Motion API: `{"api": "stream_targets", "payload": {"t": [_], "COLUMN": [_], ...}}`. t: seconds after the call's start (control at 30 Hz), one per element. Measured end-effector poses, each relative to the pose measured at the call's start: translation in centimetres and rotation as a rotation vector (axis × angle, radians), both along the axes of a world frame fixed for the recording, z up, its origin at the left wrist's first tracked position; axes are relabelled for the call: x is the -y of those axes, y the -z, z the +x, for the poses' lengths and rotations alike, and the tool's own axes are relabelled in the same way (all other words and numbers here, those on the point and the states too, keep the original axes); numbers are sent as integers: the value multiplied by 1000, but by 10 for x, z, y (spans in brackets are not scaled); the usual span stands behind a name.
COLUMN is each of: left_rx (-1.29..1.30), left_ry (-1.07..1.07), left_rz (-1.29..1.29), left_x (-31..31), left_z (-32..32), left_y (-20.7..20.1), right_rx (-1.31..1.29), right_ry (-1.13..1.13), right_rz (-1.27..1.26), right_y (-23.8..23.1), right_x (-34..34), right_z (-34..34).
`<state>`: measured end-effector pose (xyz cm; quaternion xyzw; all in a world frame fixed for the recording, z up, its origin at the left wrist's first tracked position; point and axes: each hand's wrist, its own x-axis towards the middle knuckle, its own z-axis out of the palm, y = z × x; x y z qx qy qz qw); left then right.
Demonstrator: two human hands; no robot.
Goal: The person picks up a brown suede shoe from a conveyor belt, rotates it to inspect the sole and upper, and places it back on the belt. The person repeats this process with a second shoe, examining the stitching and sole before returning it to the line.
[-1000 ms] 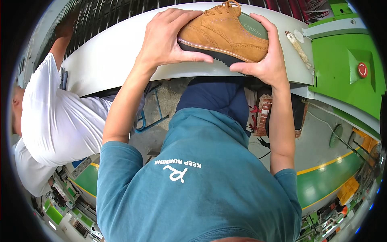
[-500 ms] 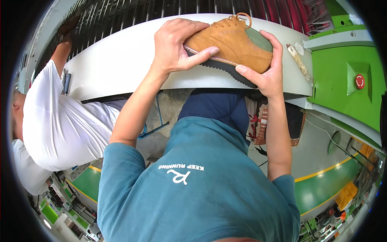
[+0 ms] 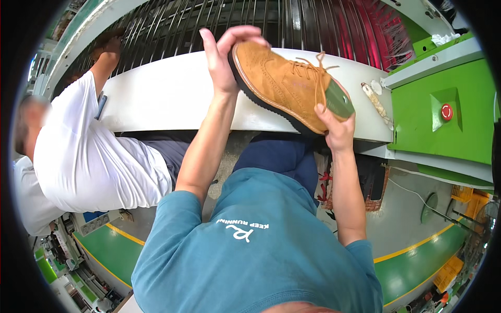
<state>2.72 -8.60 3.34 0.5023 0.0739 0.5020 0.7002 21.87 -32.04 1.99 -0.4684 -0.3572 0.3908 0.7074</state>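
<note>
A tan lace-up shoe [image 3: 284,81] with a black ridged sole is held up over the white worktop, its toe to the left and its upper turned toward me. A green shoe last [image 3: 338,100] fills its opening, and the laces hang loosely across it. My right hand [image 3: 339,128] grips the heel end, thumb on the near side by the last; its other fingers are mostly hidden behind the shoe. At the toe, my left hand [image 3: 225,60] is open, palm against the shoe's end, thumb and fingers spread apart and slightly blurred.
Beyond the white worktop [image 3: 167,94] runs a row of metal rollers [image 3: 209,26]. To the right, a green machine housing [image 3: 417,104] carries a red stop button [image 3: 446,111]. A worn whitish stick [image 3: 377,104] lies near it. A co-worker in a white shirt [image 3: 99,156] sits at left.
The shoe has tilted, its heel lower and its upper facing me more. My left hand has loosened from its toe grip and spread out. My right thumb has shifted toward the opening.
</note>
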Motion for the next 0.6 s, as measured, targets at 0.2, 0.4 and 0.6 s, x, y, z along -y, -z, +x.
{"api": "stream_targets", "payload": {"t": [0.2,0.4,0.6], "left_rx": [-404,-522,-541], "left_ry": [-52,65,88], "left_rz": [426,730,747], "left_x": [-3,27,37], "left_z": [35,31,31], "left_y": [-86,-126,-135], "right_rx": [900,885,845], "right_ry": [177,279,248], "right_rz": [447,493,514], "right_y": [14,41,39], "right_x": [10,15,17], "right_z": [-47,-73,-74]}}
